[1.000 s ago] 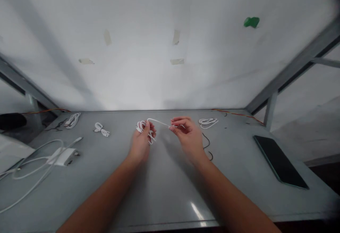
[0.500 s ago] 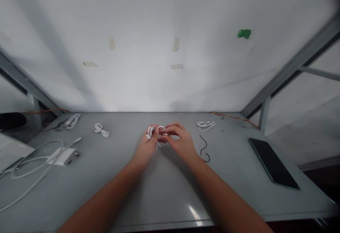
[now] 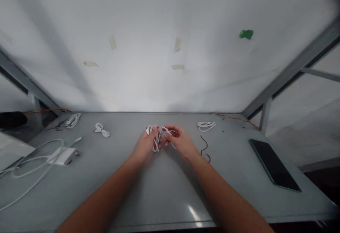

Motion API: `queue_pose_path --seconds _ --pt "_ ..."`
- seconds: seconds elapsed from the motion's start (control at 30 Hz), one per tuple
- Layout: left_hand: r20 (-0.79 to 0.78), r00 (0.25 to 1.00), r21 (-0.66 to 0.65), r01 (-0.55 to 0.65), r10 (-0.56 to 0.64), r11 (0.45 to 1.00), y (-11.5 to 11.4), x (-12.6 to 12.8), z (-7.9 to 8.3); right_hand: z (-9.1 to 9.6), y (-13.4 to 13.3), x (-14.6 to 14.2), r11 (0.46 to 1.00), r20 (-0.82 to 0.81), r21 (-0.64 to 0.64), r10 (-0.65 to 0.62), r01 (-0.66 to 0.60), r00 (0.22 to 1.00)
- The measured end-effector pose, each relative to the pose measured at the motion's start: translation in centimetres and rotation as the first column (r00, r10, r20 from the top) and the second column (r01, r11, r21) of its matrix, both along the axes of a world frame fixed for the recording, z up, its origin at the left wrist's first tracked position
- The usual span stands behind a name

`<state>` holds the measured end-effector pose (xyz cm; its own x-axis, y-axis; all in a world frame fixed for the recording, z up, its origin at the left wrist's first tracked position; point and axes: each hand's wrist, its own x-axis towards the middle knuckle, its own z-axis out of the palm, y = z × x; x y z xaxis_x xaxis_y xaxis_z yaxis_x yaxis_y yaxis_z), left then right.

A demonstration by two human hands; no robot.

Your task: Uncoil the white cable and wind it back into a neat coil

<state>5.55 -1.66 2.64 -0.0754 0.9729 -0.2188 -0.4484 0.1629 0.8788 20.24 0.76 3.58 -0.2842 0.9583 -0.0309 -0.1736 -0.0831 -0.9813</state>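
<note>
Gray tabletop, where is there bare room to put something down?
Bare tabletop shows between right forearm and left forearm, between left forearm and charger, and between black strands and dark-screened device. It's crowded at far left with charger, cable loops and white box; the left hand and right hand, with white cable, occupy the middle.

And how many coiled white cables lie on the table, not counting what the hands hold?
3: a coiled white cable at the back left, another cable to its right, tied in black, and a third cable right of the right hand. Others may be hidden.
</note>
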Motion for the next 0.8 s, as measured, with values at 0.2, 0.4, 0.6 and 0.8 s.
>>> queue_pose_path --seconds 0.2,0.4,0.6,0.8 --pt "0.228 0.973 -0.232 0.022 0.032 0.972 0.5 -0.8 1.1 0.8 0.5 0.8 0.982 -0.229 -0.17 0.038 -0.079 0.973" --pt "0.211 0.976 -0.191 0.096 -0.054 0.977 -0.1 -0.8 1.0 0.5 0.2 0.7 0.975 -0.271 -0.184 0.068 -0.121 0.96" --pt "-0.044 0.992 -0.086 0.115 -0.119 0.99 -0.2 -0.4 -0.1 -0.2 0.1 0.4 0.999 -0.168 -0.043 0.001 -0.008 0.986" --pt "-0.079 0.996 -0.016 0.037 -0.038 0.999 0.2 -0.7 -0.2 -0.6 0.4 0.3 0.999 -0.066 -0.038 -0.038 0.036 0.997"
